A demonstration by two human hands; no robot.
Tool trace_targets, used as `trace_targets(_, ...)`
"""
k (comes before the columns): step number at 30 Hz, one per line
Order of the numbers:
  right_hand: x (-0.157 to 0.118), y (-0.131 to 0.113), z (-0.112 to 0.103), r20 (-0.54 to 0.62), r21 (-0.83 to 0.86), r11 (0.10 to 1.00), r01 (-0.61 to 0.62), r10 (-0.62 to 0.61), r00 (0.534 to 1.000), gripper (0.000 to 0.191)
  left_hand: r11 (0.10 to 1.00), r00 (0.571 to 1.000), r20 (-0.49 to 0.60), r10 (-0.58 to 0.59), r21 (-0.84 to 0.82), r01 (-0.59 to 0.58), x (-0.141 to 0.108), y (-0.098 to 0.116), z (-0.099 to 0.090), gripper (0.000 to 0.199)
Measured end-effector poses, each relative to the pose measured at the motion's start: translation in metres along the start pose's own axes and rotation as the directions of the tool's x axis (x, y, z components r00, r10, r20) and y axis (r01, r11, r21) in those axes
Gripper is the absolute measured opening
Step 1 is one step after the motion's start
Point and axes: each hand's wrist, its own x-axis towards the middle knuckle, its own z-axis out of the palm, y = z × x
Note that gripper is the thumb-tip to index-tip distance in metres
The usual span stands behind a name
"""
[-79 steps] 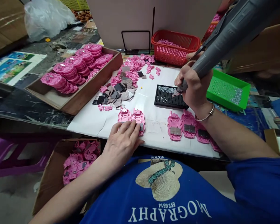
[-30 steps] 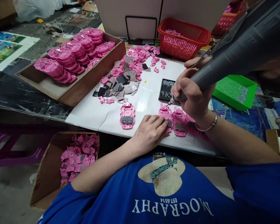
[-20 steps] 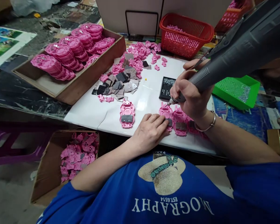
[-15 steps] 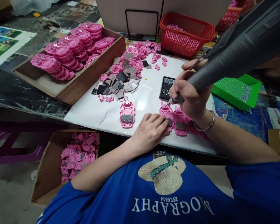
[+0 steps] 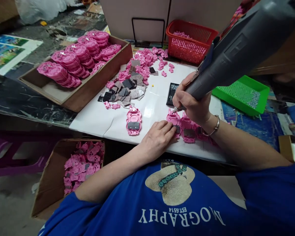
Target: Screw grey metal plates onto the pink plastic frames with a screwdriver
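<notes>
My right hand [image 5: 193,101] is wrapped round a grey electric screwdriver [image 5: 226,62], its tip down at the top of a pink plastic case [image 5: 173,118]. Fingers of my left hand [image 5: 157,136] lie flat over the lower left part of that case. More pink cases with dark plates [image 5: 188,129] stand in a row to its right, partly under my right wrist. Another pink case [image 5: 133,118] with a grey plate lies apart on the white board, left of my left hand. A black tray of screws [image 5: 172,91] is just behind my right fingers.
A cardboard tray [image 5: 81,98] of stacked pink parts stands at the back left, beside loose pink parts and grey plates [image 5: 127,88]. Behind are a red basket [image 5: 189,44] and a wire stand. A green tray [image 5: 244,95] of screws is at right; a carton [image 5: 48,183] stands lower left.
My right hand and the screwdriver have shifted slightly left and down, the tip staying at the top of the same case. My left hand has barely moved. The whole view has shifted slightly.
</notes>
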Motion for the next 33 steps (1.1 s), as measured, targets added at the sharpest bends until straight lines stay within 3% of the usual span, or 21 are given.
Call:
trace_targets(4, 0.008, -0.014, -0.002, 0.027, 0.088, 0.990, 0.115, -0.118, 0.993, 0.030, 1.000, 0.999, -0.032, 0.004, -0.007, -0.004, 0.001, 0.000, -0.001, 0.030)
trace_targets(9, 0.031, -0.019, -0.012, -0.158, -0.029, 0.970, 0.243, -0.244, 0.957, 0.028, 1.000, 0.998, -0.067, 0.007, -0.016, -0.008, 0.000, 0.000, -0.002, 0.029)
trace_targets(18, 0.033, 0.003, -0.025, -0.132, -0.110, 0.968, 0.226, -0.240, 0.962, 0.025, 0.999, 0.998, -0.065, 0.008, -0.035, -0.010, -0.001, -0.001, -0.001, 0.030)
trace_targets(33, 0.033, 0.013, -0.028, -0.162, -0.098, 0.966, 0.239, -0.252, 0.954, 0.021, 1.000, 0.996, -0.087, 0.001, -0.025, -0.003, -0.001, 0.000, -0.001, 0.029)
